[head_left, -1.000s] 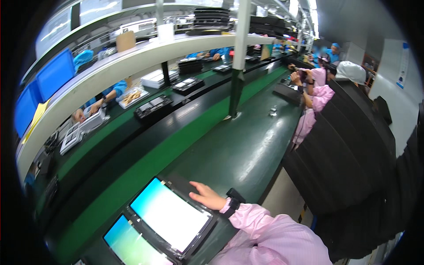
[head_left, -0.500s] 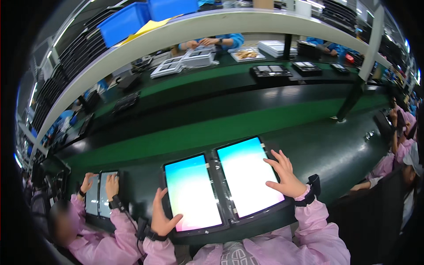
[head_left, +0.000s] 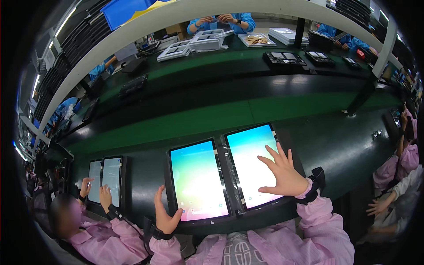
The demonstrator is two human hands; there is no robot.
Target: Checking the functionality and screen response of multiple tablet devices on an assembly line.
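Two lit tablets lie side by side in a black tray on the dark green bench in front of me. The left tablet (head_left: 198,181) shows a blue, green and pink screen with small icons along its lower part. My left hand (head_left: 165,213) is at its lower left edge, fingers apart, the thumb by the screen's corner. Over the right half of the right tablet (head_left: 247,163) my right hand (head_left: 282,173) is spread, holding nothing. Whether its fingertips touch the glass I cannot tell. Part of that screen is hidden beneath the hand.
At left, a co-worker in pink handles two greyish tablets (head_left: 111,176). Across the bench are white trays (head_left: 194,46), a tray of small tan parts (head_left: 256,40) and black trays of devices (head_left: 285,58). A white shelf beam (head_left: 150,23) arches above; its post (head_left: 384,53) stands at right.
My right hand has moved left, farther over the right tablet. Icons now show on the left tablet's screen. The view has shifted, and the co-worker's hands at left have moved lower on their tablets.
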